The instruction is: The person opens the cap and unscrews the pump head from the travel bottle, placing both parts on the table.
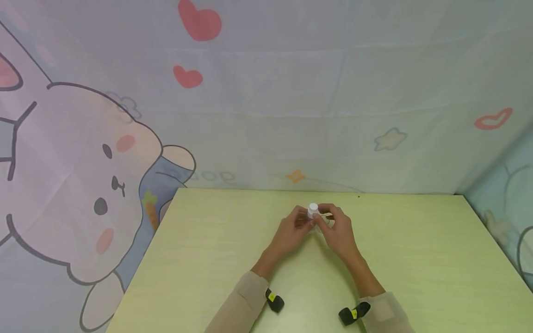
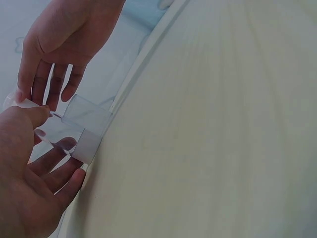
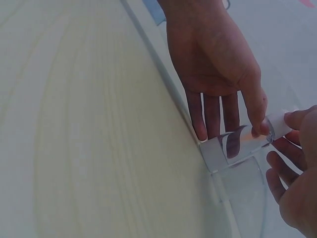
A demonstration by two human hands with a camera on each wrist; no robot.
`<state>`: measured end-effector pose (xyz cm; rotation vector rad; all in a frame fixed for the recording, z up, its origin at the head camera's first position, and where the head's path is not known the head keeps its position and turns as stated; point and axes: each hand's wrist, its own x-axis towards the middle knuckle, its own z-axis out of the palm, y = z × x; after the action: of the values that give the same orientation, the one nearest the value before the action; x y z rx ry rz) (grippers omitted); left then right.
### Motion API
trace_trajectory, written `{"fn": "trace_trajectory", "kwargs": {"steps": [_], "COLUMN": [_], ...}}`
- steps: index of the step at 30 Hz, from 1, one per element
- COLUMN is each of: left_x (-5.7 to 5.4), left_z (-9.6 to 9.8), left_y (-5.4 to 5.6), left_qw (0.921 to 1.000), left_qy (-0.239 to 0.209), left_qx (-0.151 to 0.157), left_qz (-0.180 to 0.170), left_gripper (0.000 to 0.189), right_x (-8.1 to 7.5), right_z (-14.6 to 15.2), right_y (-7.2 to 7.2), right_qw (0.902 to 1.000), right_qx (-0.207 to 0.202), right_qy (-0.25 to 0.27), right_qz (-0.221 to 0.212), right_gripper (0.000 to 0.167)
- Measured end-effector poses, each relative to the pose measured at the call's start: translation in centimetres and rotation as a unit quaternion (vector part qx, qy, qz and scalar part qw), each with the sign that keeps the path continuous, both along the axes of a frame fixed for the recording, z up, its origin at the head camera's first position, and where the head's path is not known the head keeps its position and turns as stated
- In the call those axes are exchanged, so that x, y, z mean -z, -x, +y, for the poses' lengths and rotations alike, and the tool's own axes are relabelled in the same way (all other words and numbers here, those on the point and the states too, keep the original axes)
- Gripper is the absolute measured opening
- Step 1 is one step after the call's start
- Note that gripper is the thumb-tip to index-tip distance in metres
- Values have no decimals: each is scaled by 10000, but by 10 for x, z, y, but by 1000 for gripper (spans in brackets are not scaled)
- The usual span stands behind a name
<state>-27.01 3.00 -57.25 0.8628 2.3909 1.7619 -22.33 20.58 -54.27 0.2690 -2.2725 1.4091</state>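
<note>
A small clear bottle point(image 3: 247, 144) with a white screw cap point(image 1: 313, 208) stands upright near the middle of the table. Round its body and neck, my left hand point(image 1: 293, 230) holds it between thumb and fingers. My right hand point(image 1: 338, 229) pinches the cap at the top, its thumb on the near side and the other fingers spread lower down. Close beside the bottle, on the right hand's side, is a clear cup-like vessel point(image 2: 89, 113), partly hidden by the fingers in the head view. A pale band point(image 2: 89, 146) shows at the bottle's base.
Both hands are over the pale yellow-green table point(image 1: 416, 249), toward its far edge. Behind it hangs a cloth backdrop point(image 1: 270, 92) printed with hearts and a rabbit. A dark cable point(image 1: 520, 254) curves down by the right edge.
</note>
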Motion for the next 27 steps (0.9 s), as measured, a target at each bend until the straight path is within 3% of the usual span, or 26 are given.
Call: {"fn": "trace_trajectory", "kwargs": {"steps": [14, 27], "left_x": [1, -1], "left_z": [0, 0], "left_y": [1, 0], "left_qw": [10000, 9999], "left_qy": [64, 45], "left_qx": [-15, -82], "left_qz": [7, -69], "left_gripper": [27, 30], "right_x": [0, 1], "right_z": [1, 1], "right_y": [0, 1], "right_qw": [9996, 10000], "right_qx": [14, 69], "right_qy": [-129, -27], "right_qz": [253, -9], "right_gripper": [25, 27]}}
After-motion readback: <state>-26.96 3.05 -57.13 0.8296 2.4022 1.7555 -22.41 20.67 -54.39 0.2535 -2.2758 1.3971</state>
